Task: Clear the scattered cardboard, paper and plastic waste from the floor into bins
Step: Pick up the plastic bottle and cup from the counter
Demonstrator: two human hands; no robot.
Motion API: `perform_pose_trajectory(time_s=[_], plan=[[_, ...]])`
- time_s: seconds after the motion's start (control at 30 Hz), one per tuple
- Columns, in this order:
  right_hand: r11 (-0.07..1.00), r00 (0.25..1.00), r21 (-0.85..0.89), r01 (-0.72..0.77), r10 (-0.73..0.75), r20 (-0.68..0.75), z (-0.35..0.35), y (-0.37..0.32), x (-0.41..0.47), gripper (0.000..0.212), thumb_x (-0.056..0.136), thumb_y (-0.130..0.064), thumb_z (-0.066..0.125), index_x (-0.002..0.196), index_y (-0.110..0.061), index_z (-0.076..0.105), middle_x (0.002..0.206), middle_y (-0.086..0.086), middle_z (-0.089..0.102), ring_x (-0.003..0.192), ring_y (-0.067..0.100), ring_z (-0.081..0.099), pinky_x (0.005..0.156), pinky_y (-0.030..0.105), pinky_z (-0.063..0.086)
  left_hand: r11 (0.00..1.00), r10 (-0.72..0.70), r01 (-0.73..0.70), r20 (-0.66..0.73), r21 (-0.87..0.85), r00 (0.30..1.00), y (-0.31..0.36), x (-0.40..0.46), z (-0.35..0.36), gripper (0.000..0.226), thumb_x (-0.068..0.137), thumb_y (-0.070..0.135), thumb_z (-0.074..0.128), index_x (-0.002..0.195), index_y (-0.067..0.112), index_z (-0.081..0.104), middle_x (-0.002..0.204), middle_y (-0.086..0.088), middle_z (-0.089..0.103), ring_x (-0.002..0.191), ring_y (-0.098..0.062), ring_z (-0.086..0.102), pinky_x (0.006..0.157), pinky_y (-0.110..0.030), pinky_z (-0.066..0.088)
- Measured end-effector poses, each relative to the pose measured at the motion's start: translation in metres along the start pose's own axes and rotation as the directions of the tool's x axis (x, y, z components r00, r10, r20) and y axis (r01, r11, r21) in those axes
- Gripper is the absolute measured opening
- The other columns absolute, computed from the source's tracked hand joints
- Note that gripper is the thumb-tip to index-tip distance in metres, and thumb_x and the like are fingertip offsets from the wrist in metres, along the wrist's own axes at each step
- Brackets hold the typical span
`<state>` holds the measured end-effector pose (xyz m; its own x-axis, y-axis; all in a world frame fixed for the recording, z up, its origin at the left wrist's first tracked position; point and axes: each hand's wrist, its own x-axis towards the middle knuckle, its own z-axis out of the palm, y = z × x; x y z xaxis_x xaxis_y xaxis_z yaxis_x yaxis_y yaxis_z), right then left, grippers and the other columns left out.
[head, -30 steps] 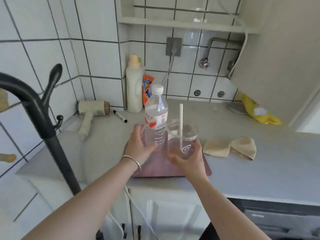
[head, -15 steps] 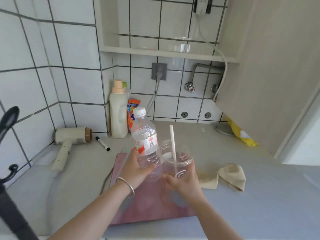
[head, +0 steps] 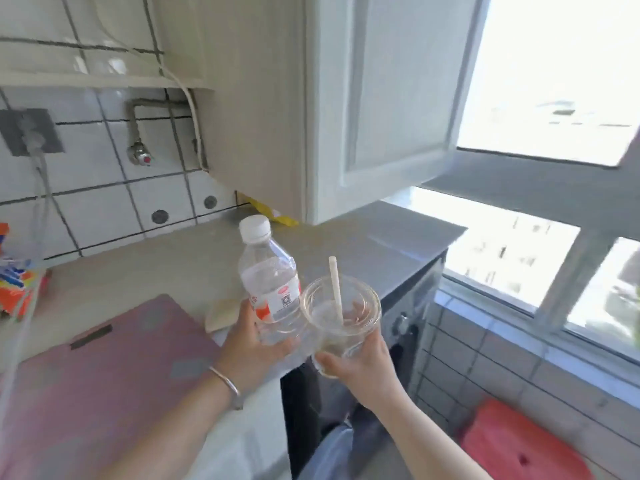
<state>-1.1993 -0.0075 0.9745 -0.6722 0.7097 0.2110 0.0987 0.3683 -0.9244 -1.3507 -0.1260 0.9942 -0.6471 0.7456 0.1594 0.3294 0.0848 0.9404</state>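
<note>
Lifted clear of the pink board [head: 104, 362] since 0.5 s ago: water bottle [head: 268, 282] and plastic cup [head: 341, 315] now carried rightward, past the surface edge, w/ view swung toward the window [head: 554, 81].

Left hand [head: 251, 351]: fingers [head: 284, 342] curled round lower part of the bottle, thumb up along its side, grip closed on it. Bottle upright, slightly tilted, white cap on, red-and-white label facing camera. Silver bangle [head: 227, 384] on left wrist.

Right hand [head: 360, 365]: fingers wrapped under and round base of the clear cup, holding it from below. White straw [head: 336, 289] standing through the lid, a little brownish liquid at bottom. Cup just beside bottle, sides touching or nearly; can't tell which.

Both items held in air over the corner of the grey surface [head: 363, 237], above a dark appliance front [head: 408, 323] below.

Round about: beige cloth [head: 220, 315] on surface behind left hand, yellow bag [head: 270, 213] under wall cupboard [head: 381, 98], white tiled wall w/ socket [head: 29, 131] and valve [head: 140, 155], orange packet [head: 17, 289] at far left, red plastic item [head: 519, 445] on floor at lower right.
</note>
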Motion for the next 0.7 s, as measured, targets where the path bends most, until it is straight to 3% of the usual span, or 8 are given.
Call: perform_pose_trajectory(time_s=[0.1,0.17,0.3,0.37,0.43,0.53,0.6,0.7], plan=[[0.992,0.977,-0.015,-0.129,0.124,-0.176,-0.068,0.032,-0.048,0.094,0.05,-0.05,0.08,0.132,-0.038,0.034,0.125,-0.015,0.056,0.114,0.006,0.054,0.096,0.027,0.044,0.999,0.036,-0.036,0.231,-0.002,0.972,0.007,-0.005,0.08,0.073,0.051,0.04,0.083,0.109,0.036,0.038,0.116,0.016,0.057,0.106,-0.004,0.06,0.094,-0.035,0.051],[0.982,0.943,-0.021,-0.188,0.174,-0.284,-0.113,0.048,-0.088,0.092,0.051,-0.05,0.081,0.129,-0.037,0.034,0.122,-0.02,0.054,0.112,0.0,0.053,0.095,0.023,0.042,0.998,0.063,-0.057,0.364,-0.027,0.929,0.014,-0.021,0.136,0.074,0.055,0.028,0.085,0.11,0.035,0.036,0.116,0.017,0.055,0.105,0.002,0.059,0.093,-0.028,0.051],[0.956,0.844,-0.017,-0.293,0.251,-0.473,-0.193,0.065,-0.176,0.085,0.054,-0.046,0.082,0.119,-0.04,0.027,0.106,-0.037,0.042,0.093,-0.024,0.042,0.07,0.001,0.035,0.994,0.106,-0.08,0.556,-0.071,0.824,0.033,-0.067,0.247,0.078,0.061,0.023,0.084,0.115,0.021,0.029,0.119,0.007,0.054,0.107,-0.005,0.059,0.092,-0.025,0.052],[0.938,0.773,0.008,-0.348,0.291,-0.564,-0.228,0.073,-0.216,0.088,0.045,-0.057,0.074,0.116,-0.043,0.024,0.102,-0.038,0.041,0.088,-0.025,0.042,0.066,0.0,0.033,0.994,0.106,-0.063,0.633,-0.089,0.767,0.043,-0.09,0.298,0.072,0.061,0.023,0.083,0.109,0.026,0.029,0.118,0.009,0.053,0.103,0.0,0.062,0.09,-0.028,0.054],[0.915,0.697,0.025,-0.403,0.324,-0.64,-0.263,0.084,-0.256,0.091,0.037,-0.063,0.064,0.117,-0.043,0.025,0.101,-0.039,0.04,0.086,-0.026,0.04,0.067,0.001,0.03,0.994,0.101,-0.04,0.715,-0.102,0.692,0.054,-0.118,0.35,0.064,0.07,0.006,0.079,0.103,0.03,0.029,0.117,0.008,0.053,0.094,0.006,0.064,0.087,-0.026,0.055],[0.89,0.609,0.074,-0.45,0.366,-0.704,-0.315,0.105,-0.315,0.094,0.038,-0.063,0.066,0.122,-0.039,0.03,0.107,-0.036,0.043,0.091,-0.025,0.042,0.077,0.005,0.036,0.996,0.081,-0.021,0.795,-0.086,0.601,0.07,-0.163,0.426,0.067,0.072,0.001,0.076,0.112,0.019,0.025,0.118,-0.002,0.055,0.097,-0.006,0.064,0.091,-0.037,0.053],[0.877,0.562,0.103,-0.469,0.387,-0.731,-0.347,0.12,-0.353,0.101,0.04,-0.063,0.068,0.129,-0.033,0.032,0.112,-0.03,0.046,0.098,-0.02,0.045,0.081,0.009,0.038,0.997,0.067,0.002,0.844,-0.08,0.532,0.076,-0.193,0.471,0.07,0.071,0.008,0.078,0.112,0.014,0.022,0.12,-0.007,0.057,0.098,-0.015,0.065,0.092,-0.044,0.053],[0.849,0.493,0.153,-0.507,0.43,-0.756,-0.389,0.139,-0.402,0.104,0.042,-0.067,0.066,0.131,-0.03,0.028,0.121,-0.018,0.046,0.103,-0.01,0.046,0.076,-0.002,0.034,0.999,0.046,-0.013,0.89,-0.045,0.453,0.078,-0.231,0.535,0.088,0.053,0.048,0.085,0.109,0.021,0.023,0.125,-0.013,0.056,0.107,-0.027,0.065,0.093,-0.047,0.053]])
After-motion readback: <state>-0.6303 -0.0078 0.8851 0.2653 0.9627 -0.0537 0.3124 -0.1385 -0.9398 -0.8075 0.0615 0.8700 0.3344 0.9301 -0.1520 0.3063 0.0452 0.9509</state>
